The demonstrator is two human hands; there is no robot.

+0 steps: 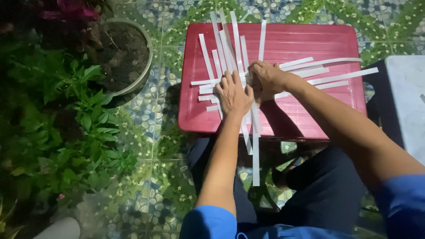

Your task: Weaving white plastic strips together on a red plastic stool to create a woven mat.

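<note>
White paper strips (230,57) lie crossed on the red plastic lid (310,115). Left hand (233,95) presses flat, fingers spread; right hand (265,79) pinches a strip at the crossing. Roughly eight upright strips and eight sideways; strips overhanging the lid edge could slip if pressure eases. One plant pot (133,57) sits nearby.
</note>
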